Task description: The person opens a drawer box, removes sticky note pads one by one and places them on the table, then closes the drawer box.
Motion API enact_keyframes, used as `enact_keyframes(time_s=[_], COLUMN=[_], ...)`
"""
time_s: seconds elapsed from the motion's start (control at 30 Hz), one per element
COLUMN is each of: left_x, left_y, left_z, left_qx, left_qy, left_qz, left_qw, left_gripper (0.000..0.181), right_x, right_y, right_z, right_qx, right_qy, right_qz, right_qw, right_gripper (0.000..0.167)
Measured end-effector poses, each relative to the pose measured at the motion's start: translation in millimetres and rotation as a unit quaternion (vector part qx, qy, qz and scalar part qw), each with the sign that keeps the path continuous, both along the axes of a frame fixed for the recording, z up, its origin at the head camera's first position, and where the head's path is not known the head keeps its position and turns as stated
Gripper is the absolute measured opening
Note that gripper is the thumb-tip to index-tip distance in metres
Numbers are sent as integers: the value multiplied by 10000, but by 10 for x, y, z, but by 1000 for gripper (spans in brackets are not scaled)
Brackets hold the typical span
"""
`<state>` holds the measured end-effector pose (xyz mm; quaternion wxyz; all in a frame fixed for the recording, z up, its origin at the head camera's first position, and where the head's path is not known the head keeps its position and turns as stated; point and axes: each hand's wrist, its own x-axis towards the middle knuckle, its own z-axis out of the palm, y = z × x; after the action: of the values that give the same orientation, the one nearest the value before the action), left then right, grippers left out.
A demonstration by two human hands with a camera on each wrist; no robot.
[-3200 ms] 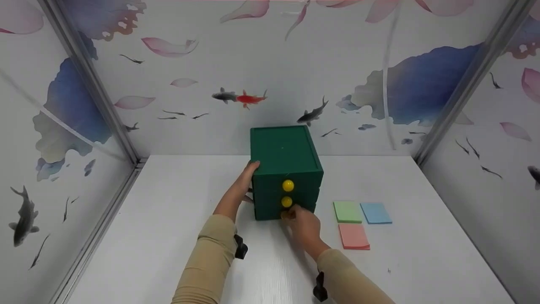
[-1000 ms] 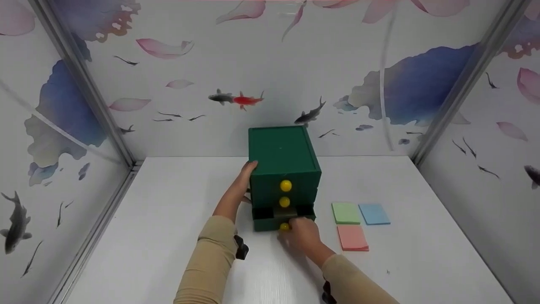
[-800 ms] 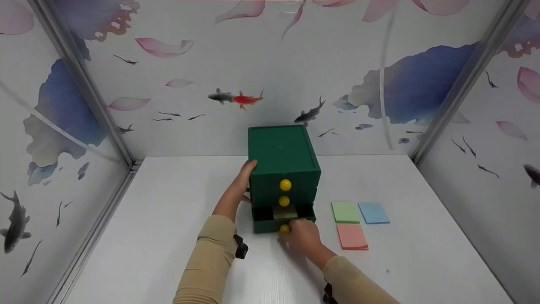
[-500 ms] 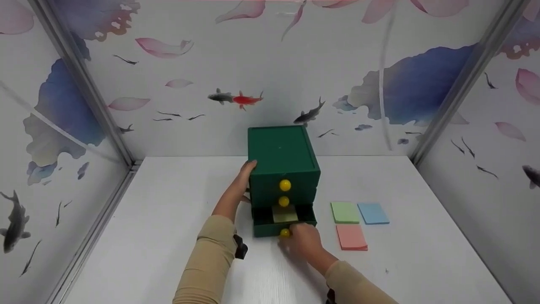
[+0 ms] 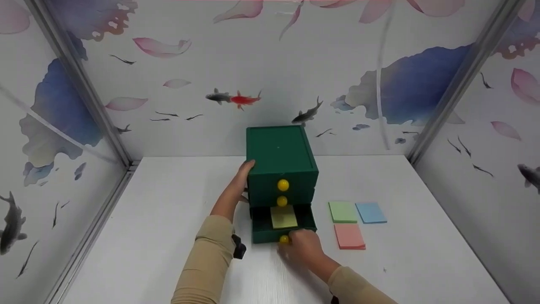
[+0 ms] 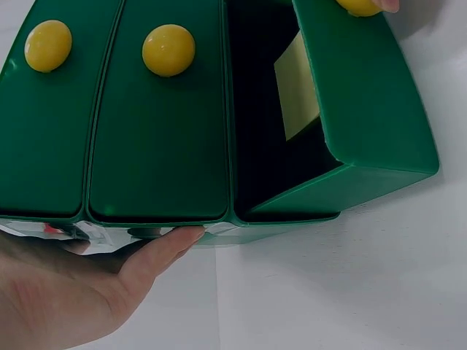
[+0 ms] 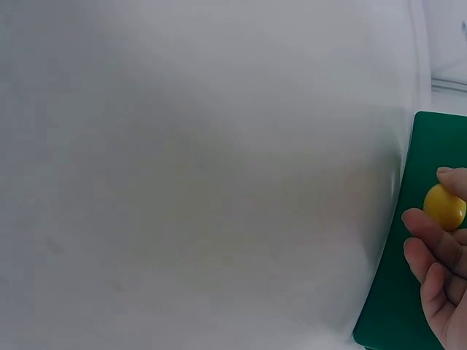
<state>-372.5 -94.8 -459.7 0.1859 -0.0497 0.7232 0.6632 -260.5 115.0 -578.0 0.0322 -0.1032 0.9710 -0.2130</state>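
A green cabinet with three stacked drawers and yellow ball knobs stands on the white table. Its bottom drawer is pulled out, and a yellow sticky note pad lies inside. My right hand pinches that drawer's yellow knob; in the right wrist view, thumb and fingers meet around the knob. My left hand rests along the cabinet's left side, thumb at the top front edge. The left wrist view has the left hand laid against the side wall, its far fingers partly hidden.
Right of the cabinet lie a green sticky note pad, a blue one and a pink one. A white wall printed with fish and petals rises behind the table, with similar walls at both sides.
My right hand has pulled the bottom drawer from closed to well out toward me, uncovering the yellow sticky note pad. My left hand has stayed on the cabinet's side.
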Motion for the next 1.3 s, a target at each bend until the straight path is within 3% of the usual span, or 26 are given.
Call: enact_keyframes(time_s=[0.5,0.8,1.17,1.3], left_x=[22,44,73,84], left_y=[1,11,12,13], left_z=[-13,13,-1,-3], left_qx=[3,2,-16,-17], left_qy=[48,50,97,77], left_qz=[-24,-17,9,-2], left_qw=[10000,10000,10000,10000], left_gripper=[84,85,85,85], right_x=[95,152,260,271], right_y=[-5,-7,-26,-10], right_z=[42,106,124,158], right_qx=[219,513,438,652], right_qy=[-490,-333,-800,-819], right_qz=[166,233,50,157], right_qw=[9984,9979,9958,9944], right_gripper=[29,32,37,39])
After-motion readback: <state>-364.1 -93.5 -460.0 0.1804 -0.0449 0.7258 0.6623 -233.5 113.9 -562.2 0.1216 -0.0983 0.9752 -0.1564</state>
